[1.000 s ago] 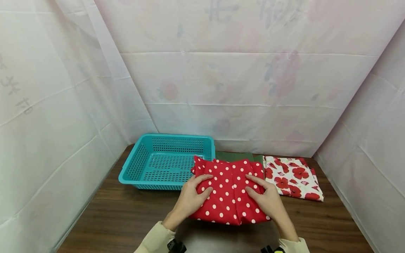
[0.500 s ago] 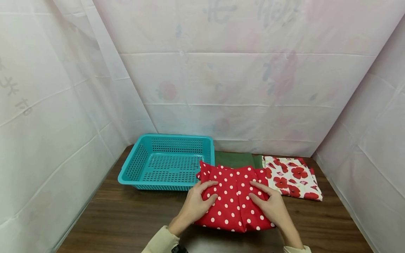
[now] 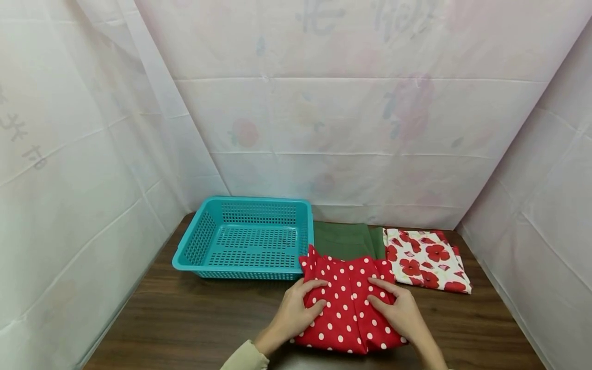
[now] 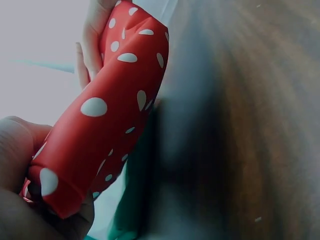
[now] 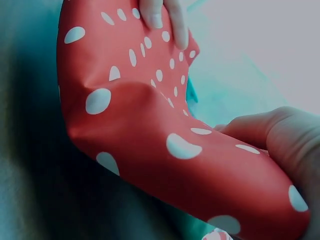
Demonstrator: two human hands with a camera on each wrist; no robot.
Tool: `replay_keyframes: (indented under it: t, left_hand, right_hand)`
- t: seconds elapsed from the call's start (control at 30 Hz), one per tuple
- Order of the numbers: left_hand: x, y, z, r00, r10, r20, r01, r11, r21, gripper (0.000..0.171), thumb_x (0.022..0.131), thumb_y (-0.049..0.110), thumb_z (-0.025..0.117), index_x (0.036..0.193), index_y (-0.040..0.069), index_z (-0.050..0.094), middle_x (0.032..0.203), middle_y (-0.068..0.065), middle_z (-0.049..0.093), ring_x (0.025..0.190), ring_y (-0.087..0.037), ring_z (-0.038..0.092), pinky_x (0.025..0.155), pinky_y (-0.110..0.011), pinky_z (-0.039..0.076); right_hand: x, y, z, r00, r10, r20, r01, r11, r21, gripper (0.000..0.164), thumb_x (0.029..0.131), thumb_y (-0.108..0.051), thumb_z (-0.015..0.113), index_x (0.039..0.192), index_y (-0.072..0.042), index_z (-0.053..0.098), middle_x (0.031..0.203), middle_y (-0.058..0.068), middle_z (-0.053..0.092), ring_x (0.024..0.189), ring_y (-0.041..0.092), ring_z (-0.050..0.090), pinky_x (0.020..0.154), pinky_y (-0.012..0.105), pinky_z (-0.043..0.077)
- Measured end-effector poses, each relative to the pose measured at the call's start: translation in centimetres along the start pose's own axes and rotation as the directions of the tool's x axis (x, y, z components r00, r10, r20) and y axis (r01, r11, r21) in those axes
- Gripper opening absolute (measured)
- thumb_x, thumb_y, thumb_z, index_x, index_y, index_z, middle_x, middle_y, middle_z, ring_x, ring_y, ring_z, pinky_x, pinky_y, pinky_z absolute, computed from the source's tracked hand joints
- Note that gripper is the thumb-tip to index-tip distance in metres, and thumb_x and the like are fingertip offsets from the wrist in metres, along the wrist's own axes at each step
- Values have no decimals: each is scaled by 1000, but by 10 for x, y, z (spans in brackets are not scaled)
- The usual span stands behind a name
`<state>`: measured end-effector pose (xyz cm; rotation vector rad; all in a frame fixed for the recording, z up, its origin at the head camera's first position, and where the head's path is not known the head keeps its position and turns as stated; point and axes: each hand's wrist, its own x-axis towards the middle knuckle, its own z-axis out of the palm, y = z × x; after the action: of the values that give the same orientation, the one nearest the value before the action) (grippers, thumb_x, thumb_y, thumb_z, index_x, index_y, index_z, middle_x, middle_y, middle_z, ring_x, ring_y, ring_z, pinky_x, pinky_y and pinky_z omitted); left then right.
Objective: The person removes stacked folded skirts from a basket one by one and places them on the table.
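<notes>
Both hands hold a folded red cloth with white polka dots (image 3: 344, 313), low in the middle of the head view. My left hand (image 3: 296, 308) grips its left side, thumb on top and fingers curled under the edge, as the left wrist view shows on the cloth (image 4: 95, 130). On the opposite side my right hand (image 3: 401, 312) grips it; in the right wrist view the thumb lies over the cloth (image 5: 160, 125) and the lower fingers are hidden. A dark gap below the cloth in the wrist views shows it held above the table.
A turquoise perforated plastic basket (image 3: 236, 269) stands at the back left. Beside it lies a folded green cloth (image 3: 339, 239), partly covered from view by the red one. A folded white cloth with red flowers (image 3: 427, 262) lies right of that. White printed curtains (image 3: 342, 113) surround the wooden table (image 3: 185, 318).
Both hands have drawn the polka-dot cloth toward the body and slightly to the right. More of the green cloth and the basket's right side now shows.
</notes>
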<state>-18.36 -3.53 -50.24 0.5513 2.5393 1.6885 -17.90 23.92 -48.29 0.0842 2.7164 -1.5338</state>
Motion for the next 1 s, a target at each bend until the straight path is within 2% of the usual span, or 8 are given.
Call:
replay_keyframes:
  t: [0.27, 0.5, 0.73, 0.9, 1.0]
  left_hand:
    - [-9, -8, 15, 997, -31, 76, 35, 998, -45, 41, 91, 19, 78, 130, 19, 67, 136, -12, 57, 120, -27, 58, 78, -31, 63]
    - [-12, -10, 16, 990, -53, 131, 54, 998, -7, 41, 90, 18, 78, 130, 19, 67, 133, -12, 59, 117, -24, 58, 79, -29, 62]
    - [-13, -10, 10, 964, -162, 212, 140, 983, 119, 46, 86, 19, 81, 130, 22, 67, 127, -6, 63, 112, -21, 57, 82, -38, 59]
    - [-15, -12, 3, 952, -177, 251, 135, 975, 177, 53, 84, 23, 83, 133, 23, 63, 127, -5, 61, 114, -21, 56, 85, -41, 57]
    - [-15, -13, -1, 935, -197, 297, 145, 971, 188, 55, 83, 24, 83, 134, 24, 62, 126, -3, 62, 112, -20, 57, 85, -39, 58]
  right_hand:
    - [-5, 17, 2, 999, 38, 24, -38, 999, -26, 43, 89, -19, 81, 131, -13, 72, 133, 21, 65, 106, 26, 68, 74, 36, 64]
    - [-2, 26, -1, 999, 39, 31, -38, 998, -54, 44, 90, -18, 80, 132, -13, 70, 137, 22, 63, 118, 35, 62, 81, 42, 64]
    - [-2, 31, -6, 996, 60, 69, -51, 992, -118, 49, 87, -21, 83, 133, -10, 67, 136, 24, 62, 115, 35, 61, 80, 44, 63]
    - [-2, 35, -10, 989, 90, 118, -72, 987, -147, 51, 85, -22, 84, 132, -11, 67, 134, 23, 62, 111, 31, 62, 80, 44, 63]
    - [-3, 36, -12, 982, 106, 155, -82, 985, -154, 52, 84, -21, 85, 132, -10, 66, 132, 21, 62, 109, 29, 62, 80, 46, 63]
